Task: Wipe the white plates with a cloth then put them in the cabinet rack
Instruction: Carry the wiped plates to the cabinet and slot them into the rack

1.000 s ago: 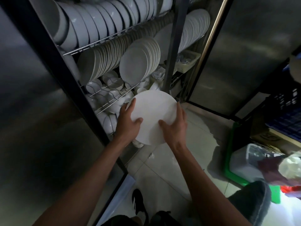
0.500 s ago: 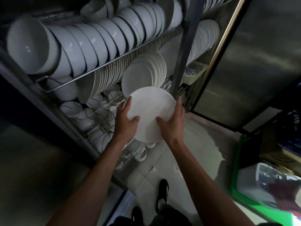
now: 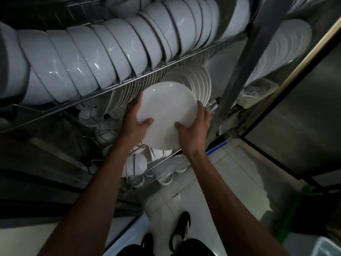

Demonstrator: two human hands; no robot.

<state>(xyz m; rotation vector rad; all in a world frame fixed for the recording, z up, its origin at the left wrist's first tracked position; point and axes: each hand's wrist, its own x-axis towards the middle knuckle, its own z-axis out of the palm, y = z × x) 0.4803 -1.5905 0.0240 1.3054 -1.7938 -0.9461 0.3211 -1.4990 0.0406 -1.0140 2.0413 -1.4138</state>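
I hold one white plate [image 3: 167, 109] upright in front of the cabinet rack. My left hand [image 3: 134, 124] grips its left edge, thumb on the face. My right hand [image 3: 195, 130] grips its right edge the same way. The plate sits right against the front of a row of standing white plates [image 3: 197, 80] on the middle wire shelf [image 3: 118, 85]. Whether the held plate touches them I cannot tell. No cloth is in view.
White bowls [image 3: 96, 58] fill the shelf above. Small cups and bowls [image 3: 136, 165] lie on the lower wire shelf. A metal cabinet post [image 3: 238, 71] stands right of the plates, with more plates [image 3: 284, 45] beyond it. My shoes [image 3: 180, 230] stand on tiled floor; a green crate [image 3: 295, 215] sits at right.
Both hands have carried the plate up and forward toward the row of standing plates. The view has closed in on the rack and tilted up.
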